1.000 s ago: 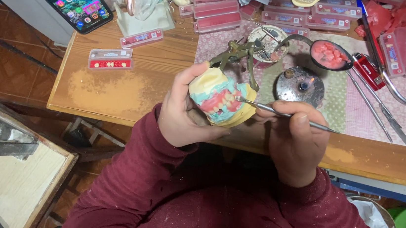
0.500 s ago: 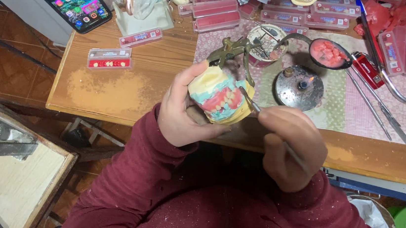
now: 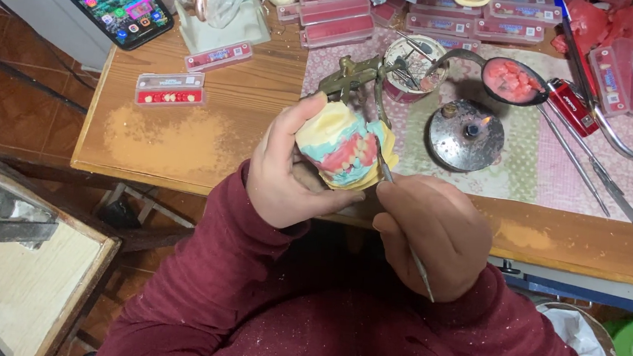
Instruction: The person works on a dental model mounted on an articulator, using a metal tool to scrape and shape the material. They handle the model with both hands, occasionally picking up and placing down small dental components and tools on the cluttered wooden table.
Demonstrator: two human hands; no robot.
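The left hand [image 3: 286, 175] grips a cream plaster dental model with pink wax gums [image 3: 344, 143] — fingers wrapped round it. The right hand [image 3: 431, 232] pinches a thin metal carving tool [image 3: 405, 221] — tip touching the wax.

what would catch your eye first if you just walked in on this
The pale yellow dental model with pink and teal wax, held in the left hand over the table edge, while the right hand works a thin metal tool against it. Behind, a small lit burner sits on the checked cloth.

left hand [image 3: 286, 171] grips a dental cast [image 3: 343, 146]; right hand [image 3: 431, 232] works it with a thin tool [image 3: 388, 173].
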